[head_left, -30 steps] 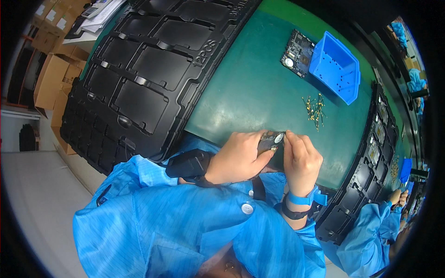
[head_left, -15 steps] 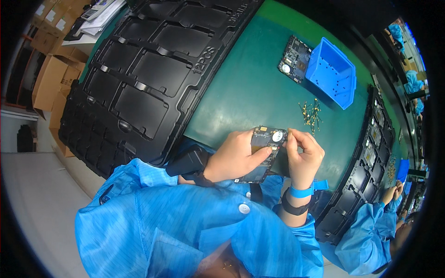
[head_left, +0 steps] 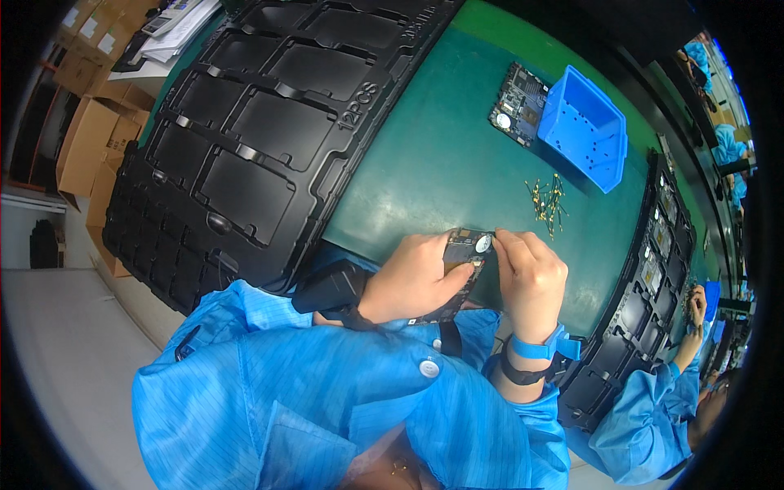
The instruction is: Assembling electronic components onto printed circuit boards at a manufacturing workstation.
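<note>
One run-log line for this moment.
left hand: gripping black rectangular circuit board; right hand: at its corner; nearby: thin gold-tipped wires, blue plastic bin

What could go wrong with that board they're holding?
The circuit board could slip, because the left hand holds it up off the mat. The right hand, at its corner, might press too hard. The loose pile of thin parts could scatter if bumped.

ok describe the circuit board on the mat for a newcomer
On the green mat, find the blue bin. The circuit board lies just left of it, a white disc near its left corner. Unlike the board in the left hand, it lies unheld.
</note>
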`<state>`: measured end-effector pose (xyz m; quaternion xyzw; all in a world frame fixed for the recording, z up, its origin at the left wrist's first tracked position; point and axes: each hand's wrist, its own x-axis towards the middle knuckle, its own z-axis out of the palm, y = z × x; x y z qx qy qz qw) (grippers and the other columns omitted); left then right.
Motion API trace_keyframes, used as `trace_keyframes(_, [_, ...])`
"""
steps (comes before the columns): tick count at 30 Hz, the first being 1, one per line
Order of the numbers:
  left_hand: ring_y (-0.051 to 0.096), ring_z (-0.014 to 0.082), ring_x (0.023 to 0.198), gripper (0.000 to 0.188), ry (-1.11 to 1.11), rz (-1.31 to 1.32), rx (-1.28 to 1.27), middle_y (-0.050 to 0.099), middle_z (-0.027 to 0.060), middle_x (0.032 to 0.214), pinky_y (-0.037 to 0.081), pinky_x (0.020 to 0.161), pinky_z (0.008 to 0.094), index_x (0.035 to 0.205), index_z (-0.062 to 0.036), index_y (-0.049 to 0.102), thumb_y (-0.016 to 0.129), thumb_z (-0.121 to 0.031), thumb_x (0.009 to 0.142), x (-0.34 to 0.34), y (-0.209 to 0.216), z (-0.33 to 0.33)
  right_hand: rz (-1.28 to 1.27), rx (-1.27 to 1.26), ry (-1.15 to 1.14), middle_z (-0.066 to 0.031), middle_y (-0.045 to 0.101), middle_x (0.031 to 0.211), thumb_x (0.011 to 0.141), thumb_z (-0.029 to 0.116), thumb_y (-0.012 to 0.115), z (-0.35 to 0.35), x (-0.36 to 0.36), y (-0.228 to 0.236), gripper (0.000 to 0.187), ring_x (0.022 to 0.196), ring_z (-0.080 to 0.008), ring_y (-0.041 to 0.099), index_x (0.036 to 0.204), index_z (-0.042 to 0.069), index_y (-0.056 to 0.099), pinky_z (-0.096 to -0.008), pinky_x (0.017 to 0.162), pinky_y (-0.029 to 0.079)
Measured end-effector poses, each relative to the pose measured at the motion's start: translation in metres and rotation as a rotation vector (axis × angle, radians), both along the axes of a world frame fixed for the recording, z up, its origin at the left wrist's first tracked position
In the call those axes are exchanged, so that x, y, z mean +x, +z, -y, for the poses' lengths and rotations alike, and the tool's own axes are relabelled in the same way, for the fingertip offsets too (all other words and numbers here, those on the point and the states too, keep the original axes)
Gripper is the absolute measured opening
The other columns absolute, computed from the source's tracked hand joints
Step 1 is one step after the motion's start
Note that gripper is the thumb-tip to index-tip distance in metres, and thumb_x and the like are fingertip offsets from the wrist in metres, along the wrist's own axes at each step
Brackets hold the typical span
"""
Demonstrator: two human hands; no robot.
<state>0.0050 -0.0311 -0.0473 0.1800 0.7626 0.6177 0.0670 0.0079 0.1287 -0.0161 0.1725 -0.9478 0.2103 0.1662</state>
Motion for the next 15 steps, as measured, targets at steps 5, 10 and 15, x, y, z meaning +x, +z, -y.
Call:
trace_keyframes(5, [0.056,0.0404,0.069,0.022,0.007,-0.005,-0.028,0.058,0.0223,0.074,0.044,0.058,0.0416,0.092,0.0008,0.054,0.057,-0.011,0.074,0.001,-0.001,-0.001,-0.011,0.022,-0.006,-0.0096,0.052,0.067,0.067,0.001,0.061,0.002,0.003,-0.006,0.018,0.060,-0.0259,0.056,0.084,0.003,0.059,-0.0345,0.052,0.045])
trace_keyframes(10, [0.055,0.0407,0.069,0.022,0.005,-0.013,-0.026,0.057,0.0225,0.074,0.044,0.059,0.0422,0.092,0.0010,0.054,0.057,-0.011,0.074,0.001,0.000,-0.001,-0.048,0.020,-0.023,-0.0101,0.052,0.067,0.066,0.000,0.061,0.005,0.005,-0.013,0.019,0.060,-0.0258,0.056,0.085,0.002,0.058,-0.0336,0.051,0.046])
trace_keyframes(15, [0.056,0.0404,0.069,0.022,0.006,-0.004,-0.029,0.058,0.0226,0.075,0.045,0.059,0.0416,0.091,0.0009,0.055,0.057,-0.012,0.074,0.001,0.002,-0.001,-0.050,-0.010,-0.086,-0.0099,0.053,0.065,0.065,-0.001,0.063,0.006,0.006,-0.017,0.019,0.057,-0.0256,0.056,0.083,0.002,0.059,-0.0335,0.051,0.046])
